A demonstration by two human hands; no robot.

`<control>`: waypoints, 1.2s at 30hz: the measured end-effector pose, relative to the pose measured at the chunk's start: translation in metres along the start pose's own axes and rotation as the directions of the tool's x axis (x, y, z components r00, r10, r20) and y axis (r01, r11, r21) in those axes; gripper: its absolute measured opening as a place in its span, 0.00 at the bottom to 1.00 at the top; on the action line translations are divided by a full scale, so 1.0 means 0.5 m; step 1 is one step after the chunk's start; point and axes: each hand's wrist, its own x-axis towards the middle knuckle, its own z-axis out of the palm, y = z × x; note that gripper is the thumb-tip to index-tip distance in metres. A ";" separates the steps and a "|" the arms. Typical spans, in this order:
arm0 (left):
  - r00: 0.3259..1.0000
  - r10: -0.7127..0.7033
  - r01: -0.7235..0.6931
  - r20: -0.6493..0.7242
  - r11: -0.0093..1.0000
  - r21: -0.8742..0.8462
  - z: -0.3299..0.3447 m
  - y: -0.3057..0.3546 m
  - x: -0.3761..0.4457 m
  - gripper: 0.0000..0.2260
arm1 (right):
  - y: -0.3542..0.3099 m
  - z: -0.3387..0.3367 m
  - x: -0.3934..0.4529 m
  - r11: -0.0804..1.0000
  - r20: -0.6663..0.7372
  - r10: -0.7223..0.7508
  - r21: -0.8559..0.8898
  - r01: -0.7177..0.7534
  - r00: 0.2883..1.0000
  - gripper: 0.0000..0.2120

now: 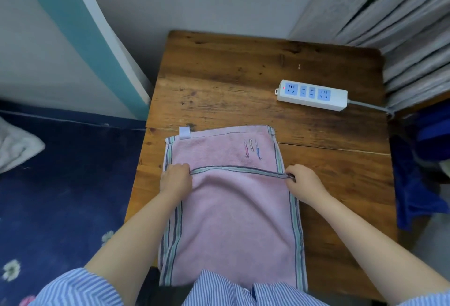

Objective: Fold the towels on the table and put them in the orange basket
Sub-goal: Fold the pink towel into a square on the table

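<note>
A pink towel (233, 220) is lying on the wooden desk (231, 81), its near end hanging over the desk's front edge toward the person. The near striped hem is being held folded up over the middle of the towel, running straight across between the two hands. The left hand (175, 179) is pinching the hem's left corner, its grip closing narrowly on the cloth with the knuckles curled over it. The right hand (303, 182) is pinching the hem's right corner in the same narrow grip. A small white label (185, 132) is sticking out at the towel's far left corner, and a little stitched motif (252, 148) is showing near the far right. A white power strip (313, 95) with blue sockets is lying well apart, on the far right of the desk. No container is showing in this view.
</note>
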 end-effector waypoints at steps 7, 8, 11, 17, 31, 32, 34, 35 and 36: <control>0.964 0.163 0.096 0.210 0.523 -0.847 -0.126 -0.061 -0.029 0.13 | -0.067 -0.114 -0.033 0.882 0.172 -0.052 0.470 -0.035 0.984 0.13; 0.961 0.175 0.115 0.214 0.450 -0.885 -0.154 -0.069 -0.039 0.12 | -0.077 -0.133 -0.038 0.860 0.188 -0.078 0.509 -0.029 0.979 0.13; 0.980 0.120 0.123 0.159 0.265 -0.956 -0.213 -0.095 -0.037 0.09 | -0.102 -0.172 -0.017 0.816 0.187 -0.138 0.577 0.005 0.973 0.11; 0.986 -0.163 0.105 -0.040 0.787 -0.608 -0.158 -0.094 0.078 0.08 | -0.133 -0.124 0.125 0.978 -0.033 0.058 0.204 -0.050 0.998 0.09; 0.973 -0.045 0.196 0.227 0.678 -0.709 -0.110 -0.071 0.149 0.11 | -0.118 -0.122 0.213 0.984 0.138 0.177 -0.006 -0.178 0.974 0.12; 0.976 -0.011 0.166 0.218 0.687 -0.707 -0.117 -0.071 0.154 0.10 | -0.121 -0.126 0.218 0.985 0.153 0.172 -0.005 -0.173 0.973 0.11; 0.977 0.052 0.100 0.206 0.742 -0.663 -0.122 -0.076 0.156 0.06 | -0.125 -0.127 0.219 0.987 0.167 0.159 -0.015 -0.159 0.973 0.07; 0.978 0.070 0.067 0.194 0.780 -0.622 -0.121 -0.077 0.156 0.04 | -0.126 -0.128 0.216 0.987 0.173 0.158 -0.020 -0.157 0.972 0.05; 0.981 0.086 0.034 0.177 0.813 -0.582 -0.120 -0.075 0.157 0.04 | -0.125 -0.128 0.215 0.987 0.176 0.158 -0.020 -0.157 0.972 0.04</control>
